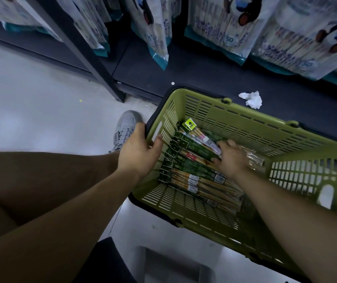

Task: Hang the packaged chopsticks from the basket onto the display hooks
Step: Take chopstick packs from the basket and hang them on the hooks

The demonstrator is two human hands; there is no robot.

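A green plastic basket sits on the floor against the dark shelf base. Several packaged chopsticks with green card headers lie stacked inside it. My left hand grips the basket's left rim, thumb inside and fingers over the edge. My right hand reaches into the basket, and its fingers curl around the ends of the upper chopstick packs. The hand is slightly blurred. No display hooks for the chopsticks are in sight.
Large bags of disposable cups or plates hang above the dark bottom shelf. A crumpled white tissue lies on that shelf behind the basket. A grey sneaker stands left of the basket on the pale floor.
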